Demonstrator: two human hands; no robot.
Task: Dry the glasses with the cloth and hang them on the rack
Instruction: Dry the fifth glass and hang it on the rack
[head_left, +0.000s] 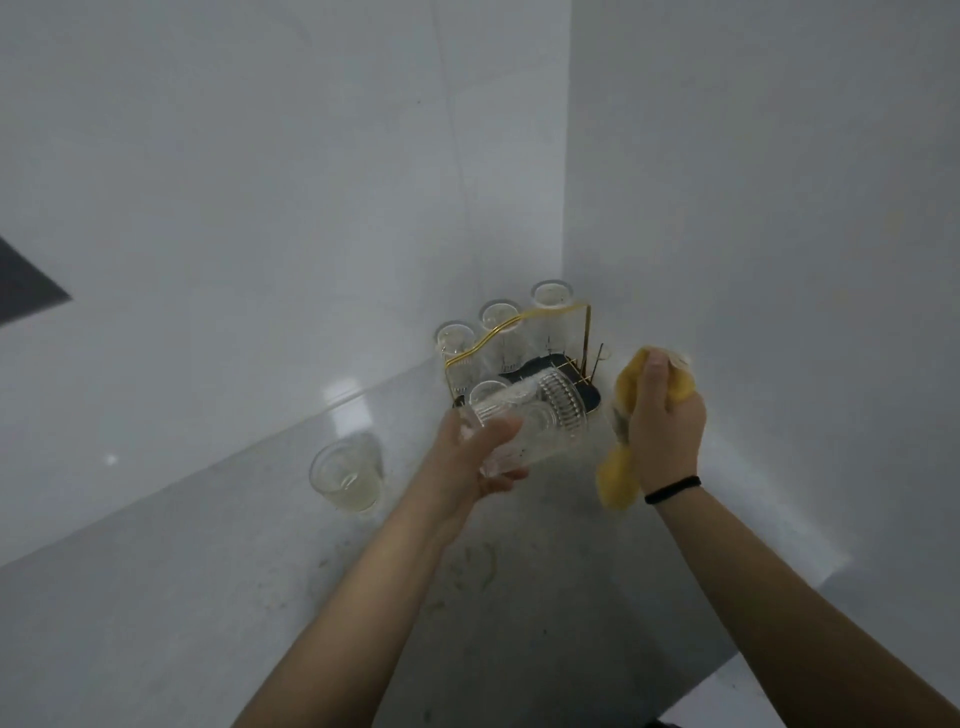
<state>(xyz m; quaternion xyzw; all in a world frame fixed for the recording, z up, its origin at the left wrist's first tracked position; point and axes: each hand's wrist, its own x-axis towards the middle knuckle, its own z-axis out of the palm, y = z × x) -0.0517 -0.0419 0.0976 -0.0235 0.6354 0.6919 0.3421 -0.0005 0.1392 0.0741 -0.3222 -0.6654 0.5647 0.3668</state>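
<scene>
The left hand (475, 457) is gripping a clear ribbed glass (524, 431) on its side. The right hand (662, 415) is clutching the yellow cloth (626, 395), just right of the gold wire rack (519, 332).

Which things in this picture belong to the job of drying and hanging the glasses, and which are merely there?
Part of the job:
left hand holding a clear glass
right hand gripping the yellow cloth
gold wire rack with upturned glasses
glass on the counter

Merely there:
grey counter
white walls
black wristband
</scene>
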